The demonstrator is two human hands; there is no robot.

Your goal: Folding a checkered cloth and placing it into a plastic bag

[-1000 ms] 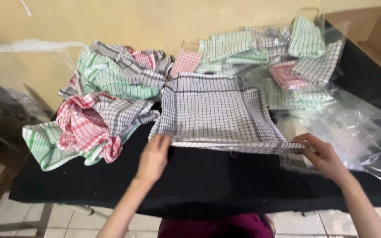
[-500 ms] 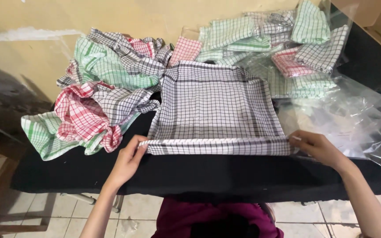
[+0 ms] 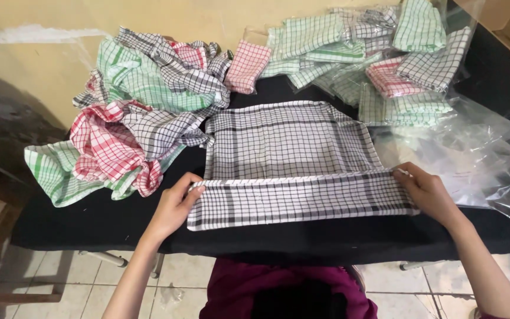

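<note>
Nearest me: left hand (image 3: pixel 175 204) and right hand (image 3: pixel 426 192), each with its grip pinched shut on one end of the folded near band of the black-and-white checked cloth (image 3: pixel 293 153). The cloth lies flat on the black worktop (image 3: pixel 78 224), near edge turned back over itself into a strip.

Handling, my judgement: thin woven cotton, light, limp, no stiffness of its own; it should crease readily and slide little on the dark cover. Best taken at the fold's two ends, as the hands have it, to keep the band straight.

Further out: a loose heap of red, green and grey checked cloths (image 3: pixel 131 130) left; bagged folded cloths (image 3: pixel 385 71) and clear plastic bags (image 3: pixel 479 159) right. Beyond, a yellowish wall (image 3: pixel 149 18); tiled floor (image 3: pixel 178 277) below.
</note>
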